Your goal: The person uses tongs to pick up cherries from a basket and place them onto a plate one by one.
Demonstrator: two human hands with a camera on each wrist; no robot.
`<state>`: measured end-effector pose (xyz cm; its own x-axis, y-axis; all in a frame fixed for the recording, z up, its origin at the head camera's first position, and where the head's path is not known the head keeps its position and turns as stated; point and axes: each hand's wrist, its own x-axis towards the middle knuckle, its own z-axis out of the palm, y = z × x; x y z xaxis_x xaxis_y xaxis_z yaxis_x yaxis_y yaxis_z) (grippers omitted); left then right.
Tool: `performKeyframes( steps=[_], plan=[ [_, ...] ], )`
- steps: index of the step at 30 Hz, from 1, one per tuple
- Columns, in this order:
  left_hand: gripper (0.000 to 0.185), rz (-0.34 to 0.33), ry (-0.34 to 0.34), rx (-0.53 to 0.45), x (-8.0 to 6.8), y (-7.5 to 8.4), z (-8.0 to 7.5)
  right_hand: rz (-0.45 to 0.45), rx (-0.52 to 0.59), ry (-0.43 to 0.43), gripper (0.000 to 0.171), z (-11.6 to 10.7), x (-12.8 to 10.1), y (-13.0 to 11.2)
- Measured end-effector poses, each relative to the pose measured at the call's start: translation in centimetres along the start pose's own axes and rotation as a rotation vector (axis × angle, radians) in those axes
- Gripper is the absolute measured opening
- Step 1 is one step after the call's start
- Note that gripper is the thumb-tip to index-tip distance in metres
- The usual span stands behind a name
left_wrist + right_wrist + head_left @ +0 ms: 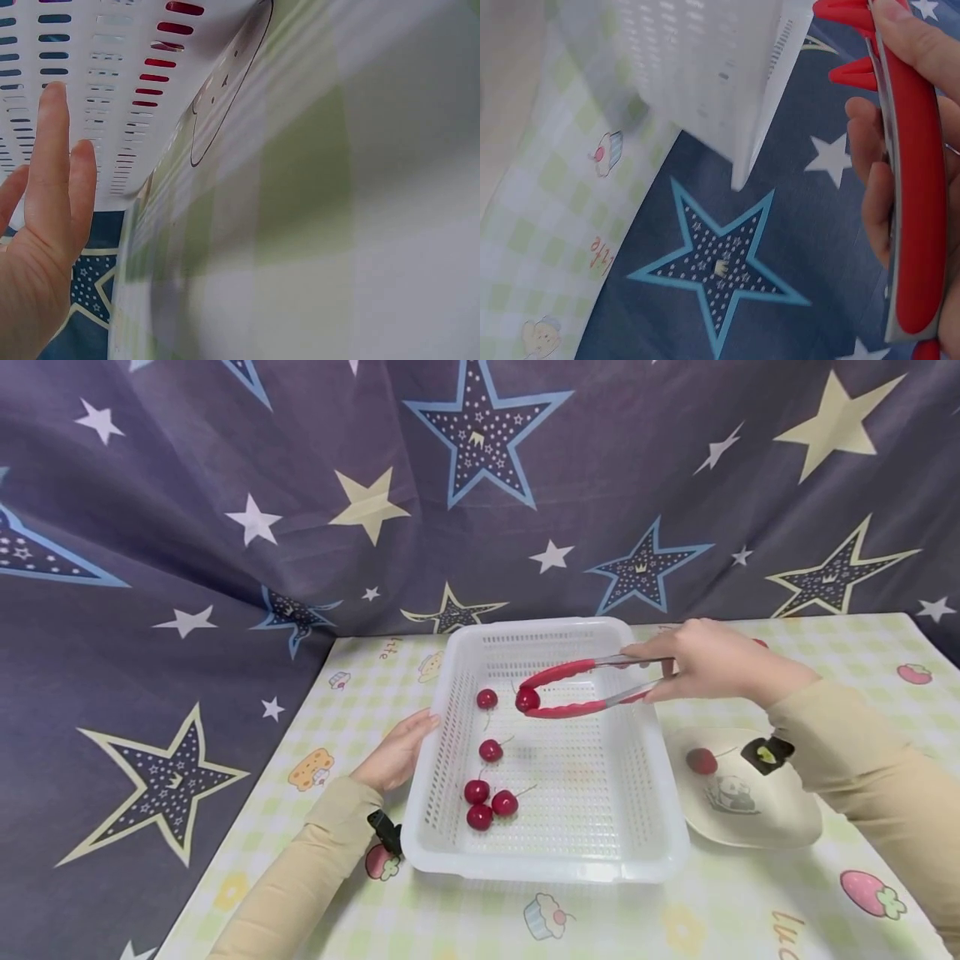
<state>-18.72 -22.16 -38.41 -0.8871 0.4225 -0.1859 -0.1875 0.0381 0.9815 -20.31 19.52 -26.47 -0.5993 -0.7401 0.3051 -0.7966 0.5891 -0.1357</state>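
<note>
My right hand (712, 664) grips a pair of red-tipped metal tongs (566, 710) over the white basket (600, 869). Between the tong tips sits a dark red cherry (527, 700), above the basket's floor. Several more cherries lie in the left half of the basket, among them one cherry (487, 698) toward the back and another cherry (505, 802) in the front cluster. With straight fingers my left hand (401, 747) touches the basket's left side; in the left wrist view those fingers (49, 161) lie against its slotted wall. The right wrist view shows the tongs' red handle (919, 195) in my right hand.
Right of the basket stands a cream plate (780, 827) with a panda picture and one cherry (702, 761) on it, partly under my right forearm. A checked tablecloth (420, 918) covers the table. Behind hangs a dark curtain (300, 435) with stars.
</note>
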Motion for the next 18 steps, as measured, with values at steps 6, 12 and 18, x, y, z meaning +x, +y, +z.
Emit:
performKeyframes(
  steps=[6,12,18],
  plan=[
    [0.060,0.013,0.001,-0.009,-0.1,-0.1,0.0,-0.020,0.012,0.076,0.054,-0.1,-2.0,0.9],
    [0.060,0.020,-0.003,-0.007,0.0,-0.1,0.1,0.048,0.039,0.094,0.058,-0.1,-3.7,1.5],
    [0.059,0.006,-0.009,-0.010,0.1,-0.1,0.1,0.061,0.066,0.138,0.057,0.2,-5.3,2.0]
  ],
)
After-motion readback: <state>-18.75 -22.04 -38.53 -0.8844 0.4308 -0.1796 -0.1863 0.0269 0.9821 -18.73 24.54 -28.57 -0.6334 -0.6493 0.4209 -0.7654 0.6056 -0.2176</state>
